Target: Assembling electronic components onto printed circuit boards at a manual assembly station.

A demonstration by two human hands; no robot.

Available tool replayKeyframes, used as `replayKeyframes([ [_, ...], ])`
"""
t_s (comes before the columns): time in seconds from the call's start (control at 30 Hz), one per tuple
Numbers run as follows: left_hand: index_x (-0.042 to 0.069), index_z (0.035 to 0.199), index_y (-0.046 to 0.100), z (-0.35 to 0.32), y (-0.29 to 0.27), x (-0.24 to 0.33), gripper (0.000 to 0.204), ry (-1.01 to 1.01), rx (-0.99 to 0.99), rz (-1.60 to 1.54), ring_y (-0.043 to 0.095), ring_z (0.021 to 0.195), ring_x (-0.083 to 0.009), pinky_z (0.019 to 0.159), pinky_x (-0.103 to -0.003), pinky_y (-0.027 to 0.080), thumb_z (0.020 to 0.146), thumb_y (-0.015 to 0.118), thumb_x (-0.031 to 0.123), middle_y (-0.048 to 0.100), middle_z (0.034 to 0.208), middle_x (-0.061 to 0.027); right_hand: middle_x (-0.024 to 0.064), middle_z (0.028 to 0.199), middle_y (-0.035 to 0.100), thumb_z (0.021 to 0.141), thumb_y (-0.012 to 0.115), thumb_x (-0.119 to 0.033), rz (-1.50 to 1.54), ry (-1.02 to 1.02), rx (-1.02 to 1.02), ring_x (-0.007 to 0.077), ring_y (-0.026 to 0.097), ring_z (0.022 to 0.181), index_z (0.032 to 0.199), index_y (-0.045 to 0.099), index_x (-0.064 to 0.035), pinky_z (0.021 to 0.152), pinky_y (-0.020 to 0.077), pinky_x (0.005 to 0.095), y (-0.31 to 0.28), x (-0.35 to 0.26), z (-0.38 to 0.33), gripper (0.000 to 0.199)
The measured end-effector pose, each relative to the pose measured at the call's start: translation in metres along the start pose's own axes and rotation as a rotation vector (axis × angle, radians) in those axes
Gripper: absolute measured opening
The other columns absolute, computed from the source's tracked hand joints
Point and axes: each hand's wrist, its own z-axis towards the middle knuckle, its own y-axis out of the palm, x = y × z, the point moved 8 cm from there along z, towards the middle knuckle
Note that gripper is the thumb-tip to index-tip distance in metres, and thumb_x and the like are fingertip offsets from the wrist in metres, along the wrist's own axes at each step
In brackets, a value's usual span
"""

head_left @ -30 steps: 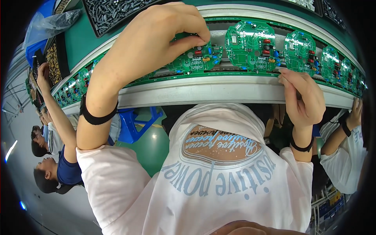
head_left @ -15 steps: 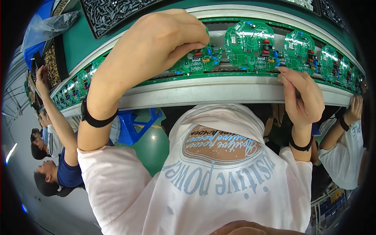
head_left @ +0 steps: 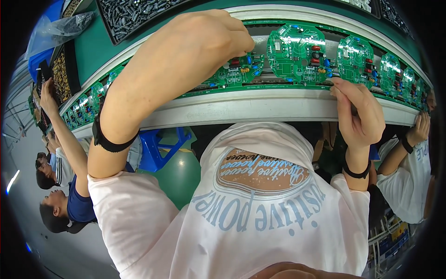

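My left hand (head_left: 211,44) arches over a green circuit board (head_left: 230,80) on the rail. Its thumb and fingers are closed together at the board's far edge, and whatever they pinch is hidden. Red, blue and striped components show on that board below the fingers. My right hand (head_left: 362,114) is at the rail's near side, thumb and forefinger pinched close to the lower right corner of the middle circuit board (head_left: 290,53). Anything in this pinch is too small to make out. Another populated circuit board (head_left: 354,58) stands just beyond the right fingertips.
A metal rail (head_left: 251,108) carries a row of several boards. Behind it are a black tray (head_left: 134,21) of small dark cylindrical components and a clear plastic bag (head_left: 62,29). A blue stool (head_left: 162,148) is below. Co-workers' arms (head_left: 69,135) reach in at both sides.
My left hand has shifted slightly right along the board's far edge, its forearm turning a little. My right hand has hardly moved, and the boards stay almost in place.
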Motion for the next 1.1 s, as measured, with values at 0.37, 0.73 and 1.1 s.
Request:
replayKeyframes([
  [0.37, 0.002, 0.101, 0.066, 0.0034, -0.0014, 0.0066, 0.025, 0.021, -0.009, 0.015, 0.066, 0.094, -0.0327, 0.078, -0.041, 0.055, 0.077, 0.070, -0.001, 0.067, 0.101, -0.0093, 0.0136, 0.081, 0.072, 0.080, 0.076, 0.013, -0.006, -0.043, 0.066, 0.0181, 0.062, 0.060, 0.105, 0.071, 0.0065, 0.051, 0.0459, 0.0250, -0.0004, 0.0006, 0.0003, 0.026],
  [0.73, 0.003, 0.104, 0.069, 0.0008, -0.0058, 0.0034, 0.028, 0.068, 0.010, 0.002, 0.068, 0.097, -0.0307, 0.081, -0.038, 0.057, 0.077, 0.074, 0.000, 0.068, 0.104, -0.0102, 0.0208, 0.090, 0.074, 0.085, 0.067, 0.019, -0.011, 0.033, -0.033, 0.0242, 0.070, 0.070, 0.101, 0.068, 0.0125, 0.065, 0.0557, 0.0296, -0.0020, 0.0016, -0.0014, 0.018],
  [1.1, 0.003, 0.104, 0.069, -0.0006, 0.0000, 0.0018, 0.029, 0.008, 0.013, 0.019, 0.068, 0.096, -0.0310, 0.080, -0.037, 0.057, 0.075, 0.073, -0.002, 0.069, 0.104, -0.0110, 0.0223, 0.089, 0.073, 0.083, 0.067, 0.020, -0.012, 0.029, -0.049, 0.0267, 0.070, 0.071, 0.102, 0.068, 0.0130, 0.065, 0.0565, 0.0306, -0.0025, 0.0030, -0.0031, 0.021],
])
